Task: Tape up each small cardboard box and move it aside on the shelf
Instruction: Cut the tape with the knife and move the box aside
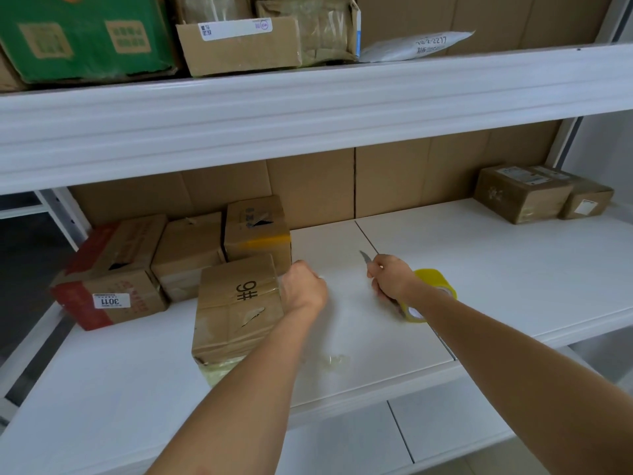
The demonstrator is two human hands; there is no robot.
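Two hands work at the shelf (479, 255). The left hand (303, 284) curls its fingers on clear tape beside the box marked 9# (236, 308). The right hand (390, 277) grips a small knife (365, 257), likely to cut the tape; the yellow tape roll (432, 292) hangs on that wrist.

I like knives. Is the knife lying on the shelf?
No, the right hand holds the knife up, its blade pointing away above the shelf.

Six small cardboard boxes (236, 306) on the shelf (479, 255), one tape roll (435, 289), one knife (365, 258)
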